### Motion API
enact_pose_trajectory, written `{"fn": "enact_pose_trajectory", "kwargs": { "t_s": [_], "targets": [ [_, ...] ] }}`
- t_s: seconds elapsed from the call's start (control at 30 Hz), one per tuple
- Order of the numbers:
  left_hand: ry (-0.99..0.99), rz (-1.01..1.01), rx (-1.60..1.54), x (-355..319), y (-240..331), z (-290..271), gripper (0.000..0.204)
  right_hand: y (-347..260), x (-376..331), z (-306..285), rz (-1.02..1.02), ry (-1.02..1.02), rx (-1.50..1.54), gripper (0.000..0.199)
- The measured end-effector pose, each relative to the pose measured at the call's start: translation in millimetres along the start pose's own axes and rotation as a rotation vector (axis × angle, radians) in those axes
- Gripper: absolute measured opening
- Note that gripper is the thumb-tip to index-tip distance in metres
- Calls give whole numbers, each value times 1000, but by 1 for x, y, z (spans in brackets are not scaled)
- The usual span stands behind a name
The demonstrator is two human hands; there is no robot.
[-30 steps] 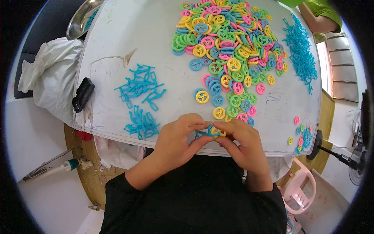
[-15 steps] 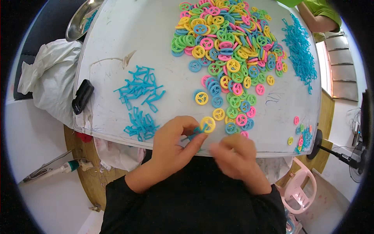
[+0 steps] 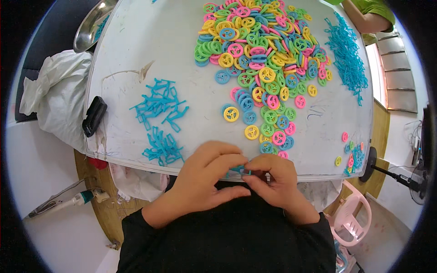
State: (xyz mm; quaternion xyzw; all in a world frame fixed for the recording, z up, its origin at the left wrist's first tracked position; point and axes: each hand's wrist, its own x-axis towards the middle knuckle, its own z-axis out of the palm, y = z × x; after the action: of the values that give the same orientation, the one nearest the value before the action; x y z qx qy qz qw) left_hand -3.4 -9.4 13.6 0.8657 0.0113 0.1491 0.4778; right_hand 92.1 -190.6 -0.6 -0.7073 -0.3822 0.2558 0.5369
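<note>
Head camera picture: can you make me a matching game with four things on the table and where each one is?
Things:
1. metal bowl
2. black case
3. heap of coloured wheels
4. small blue piece

Places:
A. between the fingertips of both hands
B. far left corner
C. left edge of the table
D. far middle of the table

Pairs: 1-B, 2-C, 3-D, 4-A

White table (image 3: pixel 191 54), scuffed top. On it: big heap of plastic wheels (image 3: pixel 264 59) in pink, yellow, green & blue, center to far side; loose blue clips (image 3: pixel 157 107) at left, 2nd clump (image 3: pixel 163 149) near front edge; blue clip pile (image 3: pixel 347 57) at right; few small wheels (image 3: pixel 351 154) by right edge; black case (image 3: pixel 94 116) on left edge.
</note>
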Motion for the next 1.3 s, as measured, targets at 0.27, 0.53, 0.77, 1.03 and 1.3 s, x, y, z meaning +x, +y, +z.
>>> {"fn": "enact_pose_trajectory", "kwargs": {
  "t_s": [0.27, 0.53, 0.77, 1.03, 1.3],
  "targets": [
    [-44, -45, -2, -13, -16, 9, 26, 7, 10, -7, -159, 81, -133, 18],
    [-66, -195, -129, -13, -17, 4, 21, 6, 28, -21, -128, 197, -502, 30],
    [-27, -427, -388, -10, -17, 3, 17, 11, 33, 3, -133, 215, -947, 33],
    [35, -538, -641, -10, -20, 6, 16, 16, 38, -3, -248, 241, -947, 27],
    [28, -517, -686, -10, -19, 14, 15, 7, 28, -9, 75, 55, 284, 14]
  ]
}}
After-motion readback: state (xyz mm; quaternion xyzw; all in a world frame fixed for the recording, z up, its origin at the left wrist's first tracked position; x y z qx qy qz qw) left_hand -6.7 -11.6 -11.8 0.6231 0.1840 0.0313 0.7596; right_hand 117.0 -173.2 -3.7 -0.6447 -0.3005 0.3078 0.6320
